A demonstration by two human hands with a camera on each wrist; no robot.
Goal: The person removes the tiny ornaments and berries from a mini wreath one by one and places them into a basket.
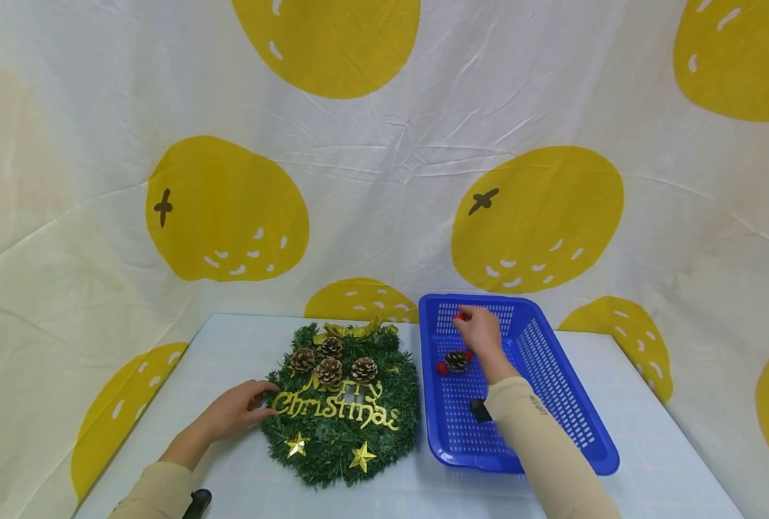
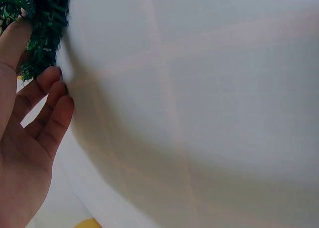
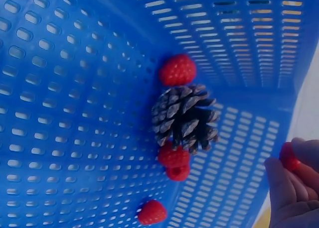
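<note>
A right hand (image 1: 481,333) pinches a red berry (image 3: 289,157) over the blue basket (image 1: 572,404), its fingers closed on it; only the right wrist view shows the grip, plus a pinecone (image 3: 185,118) ringed by loose berries. The left hand (image 1: 238,411), fingers relaxed, touches the Christmas wreath (image 1: 341,404) on the worktop (image 1: 656,461).

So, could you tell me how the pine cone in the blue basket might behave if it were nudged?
The pine cone probably rocks rather than rolls freely, since its open scales jut out. It looks light and dry, so likely slides easily on the basket floor. Scale tips may chip if squeezed.
</note>
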